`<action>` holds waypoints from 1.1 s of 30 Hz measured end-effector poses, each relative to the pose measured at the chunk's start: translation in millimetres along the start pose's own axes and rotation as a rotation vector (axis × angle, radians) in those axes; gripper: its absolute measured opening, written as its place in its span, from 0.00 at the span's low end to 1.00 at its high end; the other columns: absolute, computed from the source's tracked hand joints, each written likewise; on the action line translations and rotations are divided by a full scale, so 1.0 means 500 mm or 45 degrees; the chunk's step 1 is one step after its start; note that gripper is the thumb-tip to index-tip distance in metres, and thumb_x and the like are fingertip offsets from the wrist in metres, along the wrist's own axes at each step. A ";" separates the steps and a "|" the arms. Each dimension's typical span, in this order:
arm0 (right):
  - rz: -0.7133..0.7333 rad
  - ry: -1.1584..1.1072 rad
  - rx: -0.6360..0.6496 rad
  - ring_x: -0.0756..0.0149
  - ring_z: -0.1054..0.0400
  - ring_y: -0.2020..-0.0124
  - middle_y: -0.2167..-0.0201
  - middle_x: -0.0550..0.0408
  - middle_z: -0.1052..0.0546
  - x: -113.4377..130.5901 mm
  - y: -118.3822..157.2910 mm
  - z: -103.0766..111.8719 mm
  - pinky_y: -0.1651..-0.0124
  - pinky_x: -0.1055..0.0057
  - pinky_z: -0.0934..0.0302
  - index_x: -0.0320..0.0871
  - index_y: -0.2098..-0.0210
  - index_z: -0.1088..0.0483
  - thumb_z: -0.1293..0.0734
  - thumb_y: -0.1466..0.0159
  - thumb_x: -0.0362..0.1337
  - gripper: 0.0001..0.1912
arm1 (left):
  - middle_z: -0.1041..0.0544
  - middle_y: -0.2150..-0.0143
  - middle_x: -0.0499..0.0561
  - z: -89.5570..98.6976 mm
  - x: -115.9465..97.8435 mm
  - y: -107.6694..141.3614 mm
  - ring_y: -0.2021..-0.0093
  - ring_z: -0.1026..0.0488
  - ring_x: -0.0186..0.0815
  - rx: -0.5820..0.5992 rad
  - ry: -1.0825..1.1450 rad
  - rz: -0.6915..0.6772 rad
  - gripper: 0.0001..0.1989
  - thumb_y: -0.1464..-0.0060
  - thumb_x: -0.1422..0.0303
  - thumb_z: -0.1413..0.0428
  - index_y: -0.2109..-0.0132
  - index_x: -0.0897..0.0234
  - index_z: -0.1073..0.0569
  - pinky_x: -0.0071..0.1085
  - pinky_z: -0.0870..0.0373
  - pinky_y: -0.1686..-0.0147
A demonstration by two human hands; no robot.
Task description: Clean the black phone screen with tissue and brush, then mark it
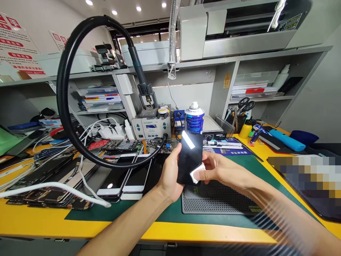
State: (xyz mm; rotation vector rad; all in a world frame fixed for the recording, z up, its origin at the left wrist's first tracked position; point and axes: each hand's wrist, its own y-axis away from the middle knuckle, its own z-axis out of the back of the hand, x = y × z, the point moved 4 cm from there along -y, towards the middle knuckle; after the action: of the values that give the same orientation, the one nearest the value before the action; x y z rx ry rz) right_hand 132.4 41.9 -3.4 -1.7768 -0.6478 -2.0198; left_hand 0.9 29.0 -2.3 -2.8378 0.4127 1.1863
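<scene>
A black smartphone (189, 158) is held up over the bench, its dark glossy face toward me with a bright reflection near the top. My left hand (170, 174) grips it along the left edge and from below. At its lower right corner, my right hand (213, 170) pinches a small folded white wipe (196, 174) against the glass, thumb on top. Beneath the hands lies a grey perforated mat (218, 199) on a green work mat (160, 213).
Several phones (114, 177) lie at the left under a looping black hose (62, 89). Behind stand a hot-air station (153, 128) and a blue spray can (194, 119). Scissors (246, 104) stand in a holder at the right, near a yellow bottle (245, 129).
</scene>
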 end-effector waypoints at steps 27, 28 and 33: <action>0.170 0.055 -0.181 0.64 0.31 0.66 0.65 0.55 0.22 0.008 -0.016 -0.041 0.64 0.70 0.38 0.43 0.62 0.29 0.25 0.46 0.48 0.19 | 0.19 0.55 0.57 -0.011 -0.003 0.005 0.56 0.22 0.44 0.056 0.039 -0.020 0.22 0.36 0.57 0.52 0.48 0.68 0.24 0.37 0.28 0.54; 0.186 0.074 -0.201 0.64 0.31 0.65 0.65 0.55 0.22 0.011 -0.016 -0.043 0.64 0.70 0.38 0.43 0.62 0.29 0.25 0.46 0.47 0.19 | 0.19 0.55 0.57 -0.010 -0.003 0.005 0.56 0.22 0.44 0.056 0.038 -0.022 0.22 0.36 0.57 0.51 0.47 0.68 0.24 0.37 0.28 0.54; 0.228 0.057 -0.131 0.66 0.33 0.67 0.66 0.56 0.24 0.021 -0.011 -0.043 0.66 0.71 0.39 0.43 0.61 0.30 0.26 0.44 0.45 0.17 | 0.19 0.55 0.57 -0.009 -0.003 0.006 0.57 0.22 0.44 0.076 0.021 -0.023 0.22 0.36 0.57 0.51 0.47 0.69 0.24 0.37 0.27 0.55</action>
State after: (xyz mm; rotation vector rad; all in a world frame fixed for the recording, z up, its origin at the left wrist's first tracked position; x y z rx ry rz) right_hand 110.4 34.5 4.3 -1.7726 -0.3628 -1.9954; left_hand 2.3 25.7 2.3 -2.7965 0.4151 1.1286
